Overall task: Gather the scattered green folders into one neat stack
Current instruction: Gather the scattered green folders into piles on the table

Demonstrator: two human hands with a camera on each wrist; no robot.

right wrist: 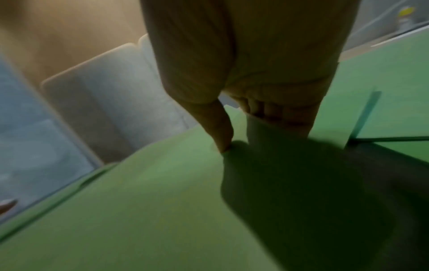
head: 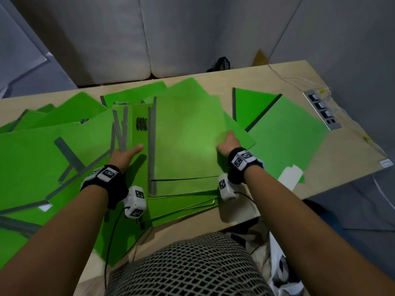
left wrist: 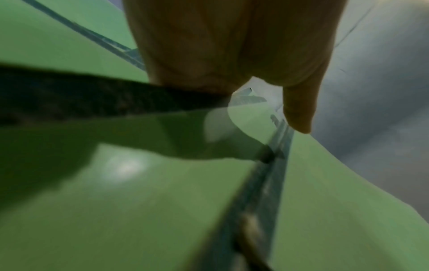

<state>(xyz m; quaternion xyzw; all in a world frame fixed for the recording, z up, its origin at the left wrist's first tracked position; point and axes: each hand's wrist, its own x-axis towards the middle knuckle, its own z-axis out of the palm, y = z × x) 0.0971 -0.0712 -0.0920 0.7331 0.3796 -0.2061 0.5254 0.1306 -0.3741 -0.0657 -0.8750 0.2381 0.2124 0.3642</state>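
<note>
Lots of green folders [head: 64,150] lie mixed up all over the table [head: 284,75], from its left edge to near its right edge. The right hand [head: 227,144] pinches the right side of the top folder [head: 186,135] in the middle, thumb on top and fingers curled under. The left hand [head: 126,153] lies flat with straight fingers, touching the folders just left of it.
</note>
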